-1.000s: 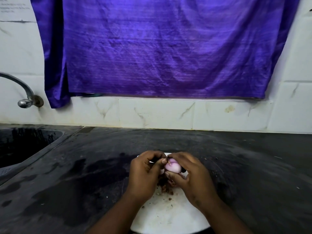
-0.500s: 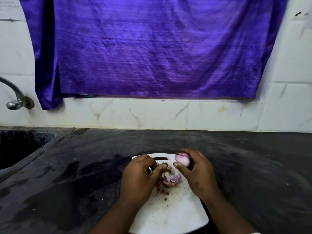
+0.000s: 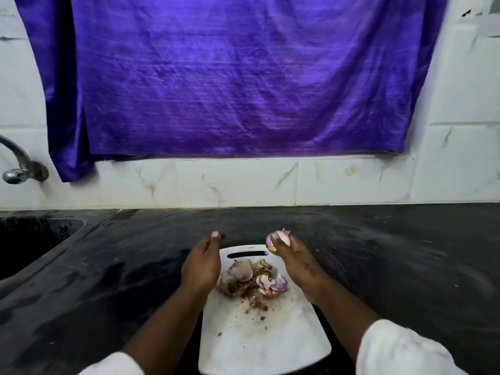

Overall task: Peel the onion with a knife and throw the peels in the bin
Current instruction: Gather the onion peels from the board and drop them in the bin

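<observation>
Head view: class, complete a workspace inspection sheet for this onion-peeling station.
Surface: black countertop, streaked; stained white cutting board lying on it.
Job's things: onion, mostly peeled, held above the board's far right corner; peels heaped on the board; knife and bin not seen.
Clutter: peel crumbs scattered on the board.
Hands: right hand grips the onion; left hand raised, grip unclear.
Cables: nothing seen.
Surroundings: sink and tap at left; purple cloth on tiled wall.

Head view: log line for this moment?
peels: piled on cutting board | right hand: holds onion | left hand: beside peels, grip unclear | knife, bin: not visible
</observation>
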{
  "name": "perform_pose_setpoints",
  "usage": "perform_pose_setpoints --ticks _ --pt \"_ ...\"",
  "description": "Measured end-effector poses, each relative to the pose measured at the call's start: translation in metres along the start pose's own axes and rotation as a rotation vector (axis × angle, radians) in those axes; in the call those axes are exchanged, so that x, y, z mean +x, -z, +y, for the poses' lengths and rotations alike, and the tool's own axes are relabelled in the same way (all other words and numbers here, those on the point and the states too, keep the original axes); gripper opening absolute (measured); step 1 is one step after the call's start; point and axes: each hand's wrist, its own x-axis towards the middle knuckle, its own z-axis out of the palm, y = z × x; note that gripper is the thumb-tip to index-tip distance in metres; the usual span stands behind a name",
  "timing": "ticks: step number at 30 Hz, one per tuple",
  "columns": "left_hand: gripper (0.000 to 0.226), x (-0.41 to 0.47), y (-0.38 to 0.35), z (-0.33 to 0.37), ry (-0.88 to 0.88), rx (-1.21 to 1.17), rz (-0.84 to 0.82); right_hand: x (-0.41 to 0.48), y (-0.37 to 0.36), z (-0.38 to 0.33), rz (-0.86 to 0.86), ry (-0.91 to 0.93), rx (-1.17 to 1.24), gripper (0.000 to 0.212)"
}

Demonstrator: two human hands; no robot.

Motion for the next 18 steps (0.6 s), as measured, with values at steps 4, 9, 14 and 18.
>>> perform_pose_setpoints --ticks 4,9,14,18 --pt "0.104 0.014 -0.009 -0.025 0.145 0.057 -0.299 0.0 -0.015 -0.001 -0.009 -0.036 -0.009 0.022" --pt "0.079 -0.013 -0.016 -0.015 -0.007 0.126 -0.495 -0.017 -0.035 0.0 -0.07 -0.056 0.09 0.021" --pt "0.081 -0.051 -0.004 0.005 0.037 -0.044 -0.523 -0.031 -0.032 0.006 -0.035 -0.131 0.34 0.032" --pt "0.101 -0.059 -0.004 0.002 0.024 -0.052 -0.4 -0.028 -0.02 -0.002 0.046 -0.127 0.383 0.031"
